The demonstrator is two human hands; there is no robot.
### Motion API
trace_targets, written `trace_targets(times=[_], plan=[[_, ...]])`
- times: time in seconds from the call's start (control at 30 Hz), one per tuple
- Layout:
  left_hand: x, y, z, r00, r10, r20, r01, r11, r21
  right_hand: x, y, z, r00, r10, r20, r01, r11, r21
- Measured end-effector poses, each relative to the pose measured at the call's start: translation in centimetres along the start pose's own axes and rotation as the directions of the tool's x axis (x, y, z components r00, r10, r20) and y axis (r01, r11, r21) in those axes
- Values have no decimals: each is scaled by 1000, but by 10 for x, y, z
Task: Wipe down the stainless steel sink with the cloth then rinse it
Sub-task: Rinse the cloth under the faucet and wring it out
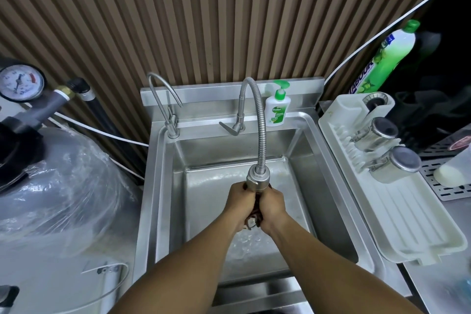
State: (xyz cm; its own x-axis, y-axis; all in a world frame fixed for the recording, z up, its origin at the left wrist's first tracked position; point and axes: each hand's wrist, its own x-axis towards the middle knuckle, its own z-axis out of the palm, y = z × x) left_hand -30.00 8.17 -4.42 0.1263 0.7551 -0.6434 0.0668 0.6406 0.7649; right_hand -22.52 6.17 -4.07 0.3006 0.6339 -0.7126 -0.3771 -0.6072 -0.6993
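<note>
Both hands are meeting just under the spray head [257, 181] of the flexible faucet, over the middle of the sink [163, 186] basin. The left hand [240, 201] and right hand [274, 205] are each curling round a dark cloth [255, 214] bunched between them. Only a thin strip of it is showing between the palms, plus a paler bit hanging at the bottom. Water is splashing on the basin floor just below the wrists, so the tap is probably running; the stream itself is hiding behind the hands.

This is looking like wetting or wringing the cloth, but I cannot tell which.

Handling, as a judgement: the cloth is likely behaving soft, limp and soaked, so heavier than dry, dripping and a bit slippery, with nothing fragile about it. The best hold is wadding it into the palm with the fingers wrapping over, not pinching a corner, so a broad face is pressing on the steel. The steel walls are looking wet and slick, so firm pressure is called for.

A soap pump bottle [277, 107] is standing on the back ledge beside the faucet base. A smaller gooseneck tap [163, 99] is sitting at the back left. A white drying rack [397, 216] holding two steel cups [382, 132] is sitting right of the sink. A plastic-wrapped tank [51, 186] is standing on the left.
</note>
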Motion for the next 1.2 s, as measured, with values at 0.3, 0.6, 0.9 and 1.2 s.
trace_targets(times=[0.3, 0.6, 0.9, 1.2], plan=[[85, 73, -56, 995, -40, -96, 29, 993, -111, -3, 3, -12, 965, 201, 170, -220, 970, 103], [117, 129, -40, 989, 48, -137, -69, 985, -156, -18, -14, -29, 956, 200, 214, -214, 976, 43], [55, 90, -52, 921, 387, 49, -383, 875, 295, -20, -14, -28, 967, 172, 187, -188, 979, 73], [-21, -11, -61, 945, 38, 326, -10, 996, -86, -28, 11, -26, 968, 136, 210, -157, 984, 86]])
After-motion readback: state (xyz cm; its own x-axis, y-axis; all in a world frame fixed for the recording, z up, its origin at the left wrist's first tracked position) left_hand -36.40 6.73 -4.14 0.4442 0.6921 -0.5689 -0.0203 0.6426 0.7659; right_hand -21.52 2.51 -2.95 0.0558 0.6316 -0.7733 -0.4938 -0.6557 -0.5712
